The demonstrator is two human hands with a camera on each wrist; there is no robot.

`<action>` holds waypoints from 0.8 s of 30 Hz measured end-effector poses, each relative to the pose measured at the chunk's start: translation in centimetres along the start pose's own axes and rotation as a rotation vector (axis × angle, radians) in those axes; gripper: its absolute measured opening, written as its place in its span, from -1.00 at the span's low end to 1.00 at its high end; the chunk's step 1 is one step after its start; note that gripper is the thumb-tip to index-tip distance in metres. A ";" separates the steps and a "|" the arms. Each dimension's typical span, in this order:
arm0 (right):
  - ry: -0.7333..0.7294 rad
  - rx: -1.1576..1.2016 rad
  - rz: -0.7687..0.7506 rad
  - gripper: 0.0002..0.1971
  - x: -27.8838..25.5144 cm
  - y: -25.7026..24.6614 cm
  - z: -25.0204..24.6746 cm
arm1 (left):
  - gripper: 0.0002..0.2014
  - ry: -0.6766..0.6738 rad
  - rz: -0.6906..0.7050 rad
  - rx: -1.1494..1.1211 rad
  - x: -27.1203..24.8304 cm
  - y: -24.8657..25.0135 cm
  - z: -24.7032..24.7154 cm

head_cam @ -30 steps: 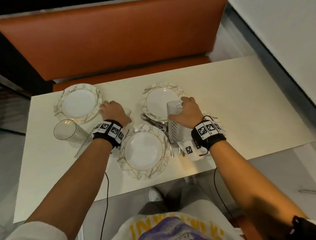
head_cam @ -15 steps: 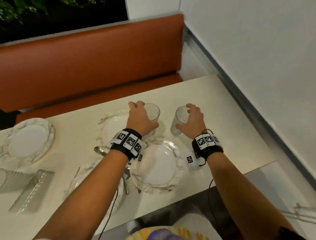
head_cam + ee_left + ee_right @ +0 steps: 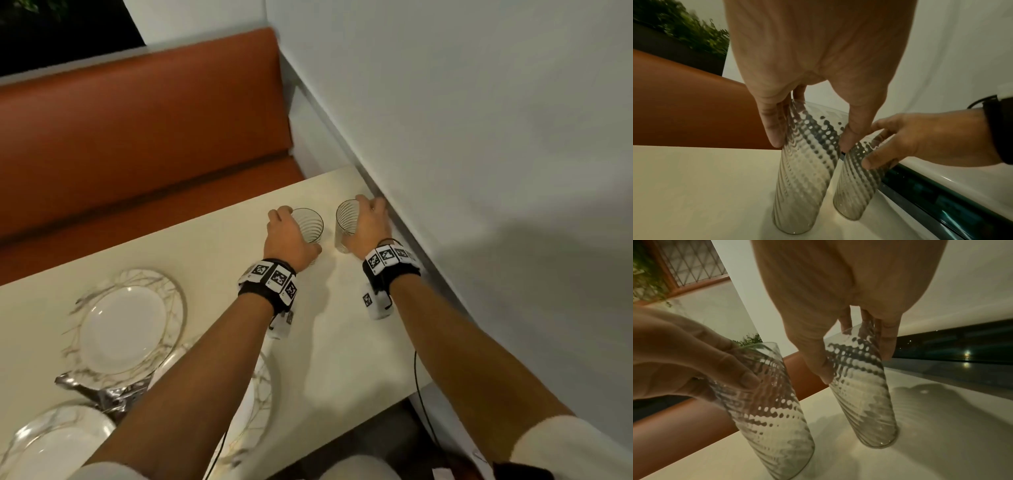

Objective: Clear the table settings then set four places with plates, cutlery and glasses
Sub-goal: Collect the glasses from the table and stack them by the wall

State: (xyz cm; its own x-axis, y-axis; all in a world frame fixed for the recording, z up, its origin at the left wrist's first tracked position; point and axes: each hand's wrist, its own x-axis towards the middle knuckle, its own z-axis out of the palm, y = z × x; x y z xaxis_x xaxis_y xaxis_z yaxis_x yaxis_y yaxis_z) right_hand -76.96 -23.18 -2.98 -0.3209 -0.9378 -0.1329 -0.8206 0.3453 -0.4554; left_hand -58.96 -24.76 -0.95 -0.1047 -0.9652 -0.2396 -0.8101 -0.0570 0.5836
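While both tumblers stand at the far corner of the desk (image 3: 212, 253), hard by the wall (image 3: 479, 137), each is gripped near the rim.

Item 1: left hand (image 3: 291, 240), fingers and thumb curled round the left ribbed glass (image 3: 311, 226); base apparently down on the desk.

Item 2: right hand (image 3: 368, 228), likewise wrapped about the right ribbed glass (image 3: 344, 219), the nearer to the wall.

Placement, as judged: grouped at the edge to clear them from the settings; the high grip keeps each upright and lets the base land first.

Item 3: three marble-patterned plates, one whole (image 3: 125, 329), two part-hidden (image 3: 51, 448) (image 3: 257, 397), with cutlery (image 3: 102, 394) between, well apart from the glasses. Not yet gathered.

View notes: the head view alone shows plates and the orange bench (image 3: 137, 137). The left wrist view shows thumb and fingers (image 3: 774, 126) pinching the wall of its glass (image 3: 807, 170), the two glasses close beside each other, contact uncertain. The right wrist view shows its glass (image 3: 861, 394) casting a shadow on the desk, foot seemingly seated.
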 end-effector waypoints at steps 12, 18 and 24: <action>0.039 -0.236 -0.096 -0.04 6.5 1.0 -2.1 | -0.03 0.017 -0.015 0.035 5.6 3.5 3.6; 0.041 -0.282 -0.112 -0.04 7.0 1.1 -2.6 | -0.02 0.034 0.025 0.038 6.3 4.1 4.4; 0.037 -0.282 -0.099 0.07 5.2 0.3 -3.7 | 0.22 -0.013 0.038 0.025 5.8 4.0 3.3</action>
State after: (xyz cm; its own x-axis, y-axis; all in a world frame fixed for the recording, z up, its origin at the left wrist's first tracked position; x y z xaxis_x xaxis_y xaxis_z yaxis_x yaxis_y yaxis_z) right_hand -80.65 -27.84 -0.61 -0.2459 -0.9671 -0.0655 -0.9460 0.2541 -0.2011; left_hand -64.69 -29.71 -2.58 -0.1430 -0.9631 -0.2280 -0.8196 -0.0139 0.5728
